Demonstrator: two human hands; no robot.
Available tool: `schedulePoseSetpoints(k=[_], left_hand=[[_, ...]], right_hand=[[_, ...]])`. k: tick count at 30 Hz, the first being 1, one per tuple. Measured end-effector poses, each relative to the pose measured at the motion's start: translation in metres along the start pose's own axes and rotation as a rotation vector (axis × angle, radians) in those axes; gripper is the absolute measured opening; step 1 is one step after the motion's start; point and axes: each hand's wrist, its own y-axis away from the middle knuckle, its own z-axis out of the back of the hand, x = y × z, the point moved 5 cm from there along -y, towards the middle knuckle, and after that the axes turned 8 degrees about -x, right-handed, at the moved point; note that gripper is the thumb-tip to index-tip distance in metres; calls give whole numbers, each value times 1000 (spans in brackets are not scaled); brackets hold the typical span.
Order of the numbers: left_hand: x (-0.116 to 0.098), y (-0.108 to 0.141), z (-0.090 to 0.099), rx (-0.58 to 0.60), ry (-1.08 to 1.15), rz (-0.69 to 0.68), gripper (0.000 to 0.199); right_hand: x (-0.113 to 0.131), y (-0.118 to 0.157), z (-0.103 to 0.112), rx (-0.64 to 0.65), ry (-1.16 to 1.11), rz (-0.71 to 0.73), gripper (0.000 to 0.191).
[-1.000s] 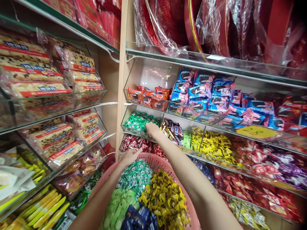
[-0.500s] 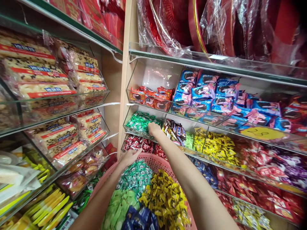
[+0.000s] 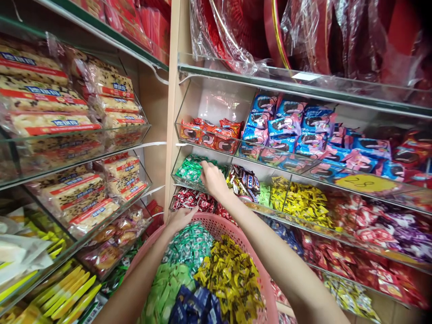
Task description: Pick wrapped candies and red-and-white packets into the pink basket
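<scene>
My right hand (image 3: 213, 180) is over the clear bin of green-wrapped candies (image 3: 192, 167), its fingers curled; whatever they hold is hidden. Beside the far rim of the pink basket (image 3: 266, 279), my left hand (image 3: 180, 219) is held with fingers apart and nothing visible in it. Inside the basket lie teal-green candies (image 3: 189, 245), light green ones (image 3: 168, 288), yellow ones (image 3: 229, 279) and dark blue ones (image 3: 195, 306). Red-wrapped candies (image 3: 192, 199) fill a bin just below the green one, behind my left hand.
Packaged bread-like snacks (image 3: 74, 193) line the left shelves. Blue snack packs (image 3: 286, 117) sit on the right shelf above bins of chocolate bars (image 3: 248, 180) and yellow candies (image 3: 305, 202). A wooden divider (image 3: 171, 103) stands between the shelves. Wrapped red items hang over the top shelf.
My right hand has shifted slightly left and toward me, from inside the green bin to its front edge. My left hand stays by the basket. The view has shifted slightly.
</scene>
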Motion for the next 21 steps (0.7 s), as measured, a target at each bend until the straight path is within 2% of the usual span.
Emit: schedulePoseSetpoints(k=[3, 6, 9, 12, 16, 21], left_hand=[[-1, -1, 1, 22, -10, -3, 68], [-2, -1, 3, 39, -21, 1, 63], [-5, -1, 2, 43, -5, -23, 62], [-7, -1, -2, 34, 18, -34, 63], [-10, -1, -4, 10, 17, -34, 61], [-14, 0, -3, 13, -1, -35, 62]], right_hand=[[3, 37, -4, 46, -531, -76, 31], [-3, 83, -32, 254, -1108, -380, 32], [-10, 118, -55, 364, -1429, -624, 28], [-18, 137, -63, 370, -1550, -749, 24], [-32, 152, -73, 334, -1601, -904, 21], [-53, 173, -98, 243, -1618, -1088, 19]])
